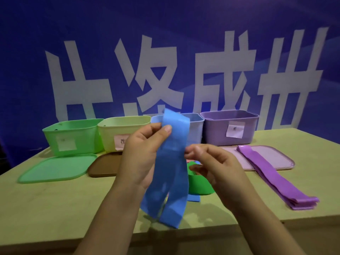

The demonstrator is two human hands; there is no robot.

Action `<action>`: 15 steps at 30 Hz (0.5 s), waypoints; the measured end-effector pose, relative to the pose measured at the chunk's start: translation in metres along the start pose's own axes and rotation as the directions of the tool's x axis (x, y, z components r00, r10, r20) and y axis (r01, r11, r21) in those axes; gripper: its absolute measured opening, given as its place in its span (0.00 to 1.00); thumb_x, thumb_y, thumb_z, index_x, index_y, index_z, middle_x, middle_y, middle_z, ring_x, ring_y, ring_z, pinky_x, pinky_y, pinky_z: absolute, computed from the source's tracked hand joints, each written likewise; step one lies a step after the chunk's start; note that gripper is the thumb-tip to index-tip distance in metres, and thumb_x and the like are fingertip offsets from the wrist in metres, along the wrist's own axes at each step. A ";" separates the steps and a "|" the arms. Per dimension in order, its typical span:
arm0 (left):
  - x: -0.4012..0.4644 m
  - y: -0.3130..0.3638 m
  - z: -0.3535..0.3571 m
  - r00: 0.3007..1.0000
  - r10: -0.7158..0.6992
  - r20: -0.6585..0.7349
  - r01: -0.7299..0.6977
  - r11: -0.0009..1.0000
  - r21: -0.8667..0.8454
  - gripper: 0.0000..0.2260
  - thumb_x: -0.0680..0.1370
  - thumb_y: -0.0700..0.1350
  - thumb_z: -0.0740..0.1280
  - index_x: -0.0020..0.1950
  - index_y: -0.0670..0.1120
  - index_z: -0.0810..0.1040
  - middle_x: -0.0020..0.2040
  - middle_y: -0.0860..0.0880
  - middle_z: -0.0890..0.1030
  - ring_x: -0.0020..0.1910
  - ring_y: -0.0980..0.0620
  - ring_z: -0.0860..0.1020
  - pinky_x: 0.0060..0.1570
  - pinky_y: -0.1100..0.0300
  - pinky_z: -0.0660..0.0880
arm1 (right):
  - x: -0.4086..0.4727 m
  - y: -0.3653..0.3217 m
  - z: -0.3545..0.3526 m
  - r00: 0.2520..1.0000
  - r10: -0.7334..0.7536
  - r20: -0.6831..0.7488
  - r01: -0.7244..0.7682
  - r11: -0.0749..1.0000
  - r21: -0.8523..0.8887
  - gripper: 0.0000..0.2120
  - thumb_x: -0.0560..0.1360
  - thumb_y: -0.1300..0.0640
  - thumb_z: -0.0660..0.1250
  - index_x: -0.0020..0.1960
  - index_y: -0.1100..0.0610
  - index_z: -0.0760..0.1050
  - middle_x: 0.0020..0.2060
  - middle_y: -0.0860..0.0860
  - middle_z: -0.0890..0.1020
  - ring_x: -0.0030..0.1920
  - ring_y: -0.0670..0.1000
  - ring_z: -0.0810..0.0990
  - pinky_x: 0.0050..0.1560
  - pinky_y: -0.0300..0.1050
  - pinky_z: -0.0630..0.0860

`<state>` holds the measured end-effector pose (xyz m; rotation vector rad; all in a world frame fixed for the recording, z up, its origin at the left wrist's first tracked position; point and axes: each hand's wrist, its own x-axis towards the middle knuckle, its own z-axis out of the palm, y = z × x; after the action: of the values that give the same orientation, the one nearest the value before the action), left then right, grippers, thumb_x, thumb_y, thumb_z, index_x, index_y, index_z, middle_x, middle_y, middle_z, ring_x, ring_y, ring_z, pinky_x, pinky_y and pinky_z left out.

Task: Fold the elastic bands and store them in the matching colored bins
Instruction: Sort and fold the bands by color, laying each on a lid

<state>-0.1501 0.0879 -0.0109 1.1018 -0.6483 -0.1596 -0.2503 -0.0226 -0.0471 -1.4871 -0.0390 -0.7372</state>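
A blue elastic band [171, 173] hangs doubled above the table, its two ends dangling near the front edge. My left hand [141, 155] pinches its upper part between thumb and fingers. My right hand [211, 162] is at the band's right edge with curled fingers touching it. Behind the band stands the blue bin [195, 126]. A green band [196, 184] and another blue piece [193, 197] lie on the table behind my hands. Folded purple bands [276, 177] lie to the right.
A green bin [71, 137], a yellow-green bin [117, 133] and a purple bin [230, 129] stand in a row at the back. A green lid [55, 168], a brown lid [104, 166] and a lilac lid [276, 155] lie before them. The table's front edge [184, 234] is near.
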 end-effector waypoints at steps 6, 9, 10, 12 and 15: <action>-0.028 -0.006 0.002 0.992 0.034 0.121 -0.049 0.990 0.130 0.08 0.72 0.39 0.70 0.38 0.51 0.85 0.40 0.48 0.85 0.42 0.50 0.82 0.45 0.54 0.78 | 0.010 -0.008 0.011 0.989 0.048 -0.141 -0.043 0.998 0.035 0.22 0.66 0.40 0.62 0.47 0.57 0.80 0.45 0.54 0.85 0.48 0.52 0.83 0.49 0.49 0.78; -0.035 -0.008 0.002 0.989 0.016 0.145 -0.040 0.985 0.165 0.05 0.71 0.41 0.71 0.39 0.50 0.85 0.40 0.48 0.85 0.42 0.49 0.83 0.43 0.55 0.77 | 0.012 -0.018 0.011 0.984 0.020 -0.178 0.003 0.992 0.129 0.14 0.71 0.48 0.64 0.48 0.57 0.80 0.42 0.52 0.84 0.42 0.48 0.82 0.42 0.42 0.80; -0.036 -0.008 0.002 0.989 0.001 0.151 -0.026 0.986 0.166 0.03 0.69 0.43 0.71 0.39 0.49 0.85 0.41 0.47 0.85 0.42 0.48 0.83 0.42 0.55 0.77 | 0.013 -0.020 0.011 0.981 0.008 -0.195 0.017 0.992 0.127 0.10 0.73 0.52 0.65 0.48 0.58 0.79 0.41 0.51 0.83 0.41 0.48 0.81 0.40 0.41 0.79; -0.039 -0.009 0.003 0.985 -0.036 0.171 0.007 0.986 0.169 0.04 0.68 0.43 0.71 0.40 0.46 0.84 0.41 0.46 0.85 0.42 0.48 0.83 0.41 0.57 0.77 | 0.014 -0.022 0.010 0.975 -0.001 -0.223 0.029 0.992 0.124 0.06 0.74 0.57 0.66 0.48 0.58 0.78 0.38 0.49 0.83 0.39 0.47 0.81 0.39 0.42 0.79; -0.044 -0.011 0.005 0.978 -0.071 0.196 0.034 0.981 0.189 0.04 0.69 0.44 0.71 0.41 0.46 0.84 0.42 0.46 0.85 0.43 0.49 0.83 0.41 0.57 0.78 | 0.015 -0.025 0.009 0.968 -0.006 -0.251 0.046 0.987 0.153 0.03 0.74 0.61 0.66 0.47 0.58 0.77 0.37 0.50 0.82 0.38 0.48 0.81 0.38 0.42 0.79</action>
<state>-0.1861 0.0974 -0.0365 1.2930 -0.8280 -0.2636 -0.2470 -0.0183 -0.0169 -1.2359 0.0737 -0.9178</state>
